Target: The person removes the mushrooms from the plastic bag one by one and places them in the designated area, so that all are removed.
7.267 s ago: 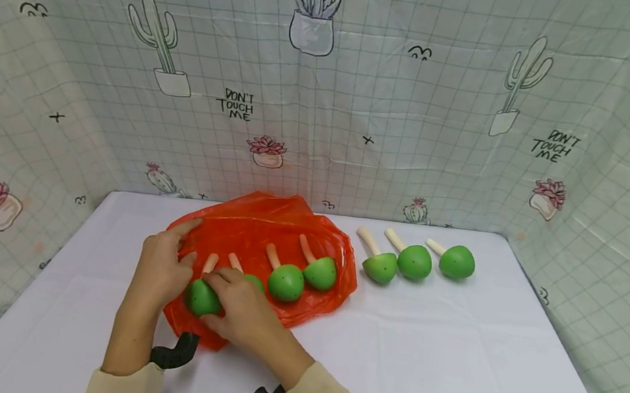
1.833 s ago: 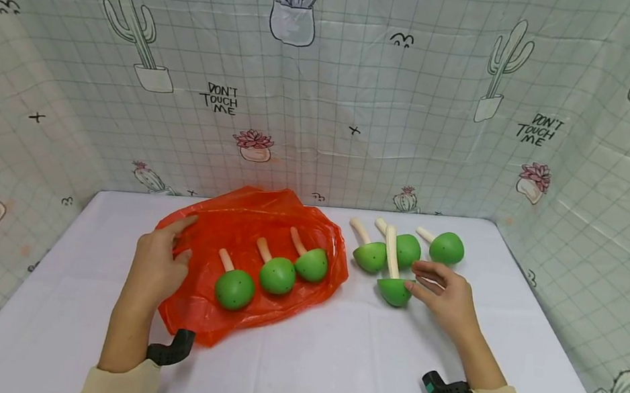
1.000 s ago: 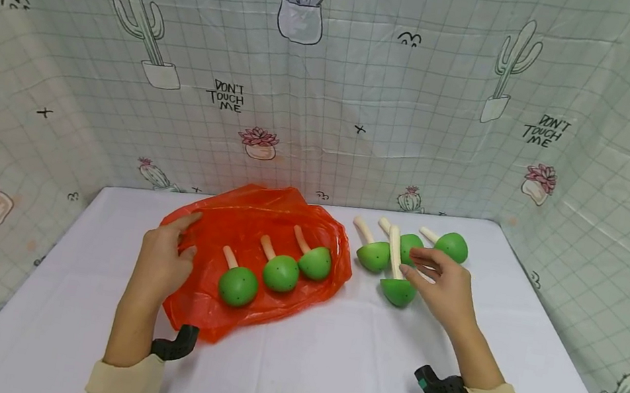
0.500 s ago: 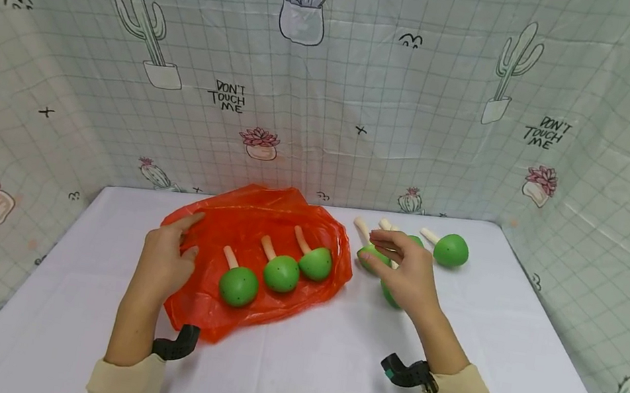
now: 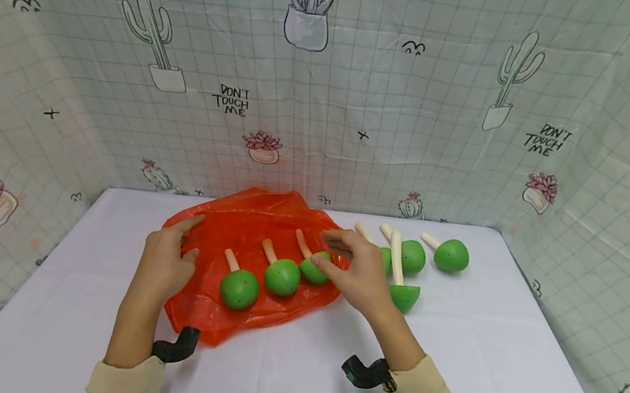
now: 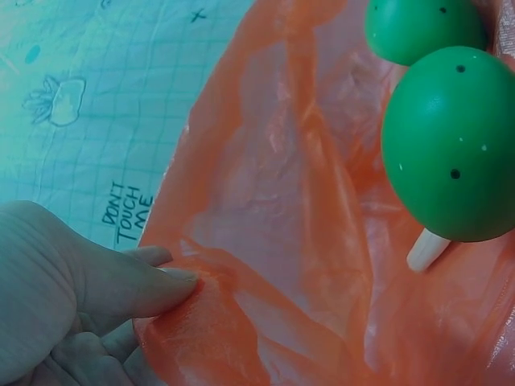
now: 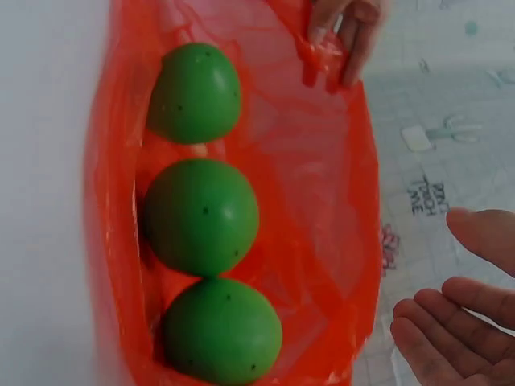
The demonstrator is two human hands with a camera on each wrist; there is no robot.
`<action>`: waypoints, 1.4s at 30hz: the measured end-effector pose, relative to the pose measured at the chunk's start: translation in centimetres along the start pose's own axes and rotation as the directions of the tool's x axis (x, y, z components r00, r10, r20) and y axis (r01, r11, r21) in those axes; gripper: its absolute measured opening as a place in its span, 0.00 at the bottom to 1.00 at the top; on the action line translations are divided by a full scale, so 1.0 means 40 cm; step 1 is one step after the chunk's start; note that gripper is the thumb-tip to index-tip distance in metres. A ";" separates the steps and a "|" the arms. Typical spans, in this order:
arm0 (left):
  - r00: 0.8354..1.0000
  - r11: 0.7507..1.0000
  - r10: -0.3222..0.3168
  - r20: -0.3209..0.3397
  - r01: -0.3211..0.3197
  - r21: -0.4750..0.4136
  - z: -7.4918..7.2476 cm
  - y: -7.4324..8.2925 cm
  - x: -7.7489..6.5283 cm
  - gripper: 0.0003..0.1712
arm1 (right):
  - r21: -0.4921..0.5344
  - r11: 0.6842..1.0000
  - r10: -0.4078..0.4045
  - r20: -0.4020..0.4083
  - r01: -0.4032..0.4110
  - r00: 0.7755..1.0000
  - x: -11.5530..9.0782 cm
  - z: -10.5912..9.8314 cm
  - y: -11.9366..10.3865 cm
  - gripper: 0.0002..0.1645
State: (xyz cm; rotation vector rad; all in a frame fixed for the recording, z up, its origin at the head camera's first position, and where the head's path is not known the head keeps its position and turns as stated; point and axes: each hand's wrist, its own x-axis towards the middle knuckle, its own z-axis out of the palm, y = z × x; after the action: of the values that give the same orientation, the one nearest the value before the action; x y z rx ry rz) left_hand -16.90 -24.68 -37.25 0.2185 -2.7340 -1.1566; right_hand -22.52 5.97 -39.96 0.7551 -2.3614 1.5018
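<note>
Three green mushroom-shaped toys with pale stems lie in a row in the red plastic bag: a left one (image 5: 238, 290), a middle one (image 5: 281, 278) and a right one (image 5: 310, 268). My left hand (image 5: 163, 265) pinches the edge of the bag (image 6: 265, 185), thumb on the near side and fingers behind it in the left wrist view. Over the bag's right end hovers my right hand (image 5: 361, 271), its fingers relaxed and holding nothing. Its thumb overlaps the right toy in the head view. In the right wrist view the three green caps (image 7: 201, 217) are beside this hand.
Several more mushroom-shaped toys rest on the white table (image 5: 287, 382) right of the bag; the front one (image 5: 404, 298) has its stem pointing back, and another (image 5: 451, 256) lies farthest right. A patterned cloth (image 5: 331, 90) encloses the back and sides.
The leftmost toy of the bag has been carried by my right hand to the group at right and let go there. That hand has since moved left over the bag; the left hand stays.
</note>
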 end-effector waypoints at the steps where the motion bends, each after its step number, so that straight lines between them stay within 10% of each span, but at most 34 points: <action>1: 1.000 1.000 0.000 0.001 0.000 0.000 0.000 0.000 0.000 0.35 | -0.003 1.000 -0.007 0.006 0.007 1.000 0.001 0.008 -0.004 0.26; 42: 1.000 1.000 0.026 0.003 -0.026 0.010 0.000 -0.003 0.005 0.35 | -0.284 0.958 0.073 0.370 0.038 0.926 0.026 0.284 -0.068 0.36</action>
State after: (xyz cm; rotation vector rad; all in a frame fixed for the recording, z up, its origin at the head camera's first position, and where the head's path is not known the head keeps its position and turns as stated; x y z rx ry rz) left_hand -17.10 -24.81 -37.32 0.1819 -2.7380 -1.1374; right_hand -21.13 -5.42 -42.41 1.0242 -2.7889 1.0522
